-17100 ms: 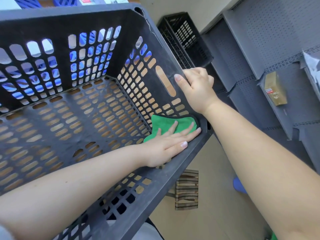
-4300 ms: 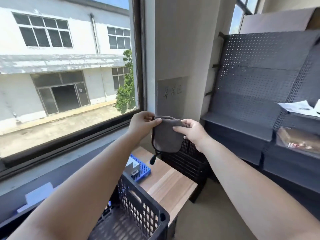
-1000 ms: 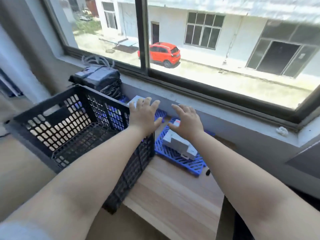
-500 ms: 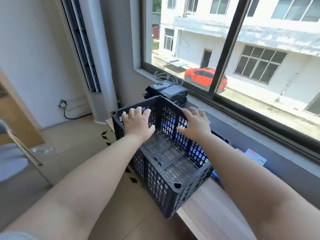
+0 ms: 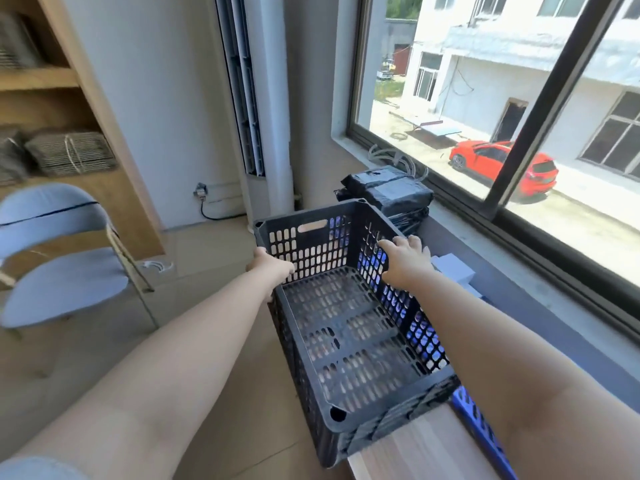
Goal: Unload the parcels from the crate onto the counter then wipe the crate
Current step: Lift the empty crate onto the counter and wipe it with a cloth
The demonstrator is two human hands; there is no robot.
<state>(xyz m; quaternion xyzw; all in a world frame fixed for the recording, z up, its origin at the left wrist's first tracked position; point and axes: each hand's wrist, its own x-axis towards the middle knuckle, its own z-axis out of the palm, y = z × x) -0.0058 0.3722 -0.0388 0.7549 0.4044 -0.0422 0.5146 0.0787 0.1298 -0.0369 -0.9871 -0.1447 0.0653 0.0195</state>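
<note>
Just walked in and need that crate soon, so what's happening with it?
A person has both hands on the black crate: the left hand grips its left rim, the right hand its right rim. The crate holds nothing and hangs partly off the wooden counter. Black wrapped parcels are stacked beyond it by the window, and white boxes lie beside it. No cloth is in view.

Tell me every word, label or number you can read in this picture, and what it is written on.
No text can be read anywhere in this view.
The black crate, held by the left hand and right hand: no label showing.
The black wrapped parcels by the window: no print visible.
The white boxes beside the crate: no markings show.
The red car outside: too small for any plate.
</note>
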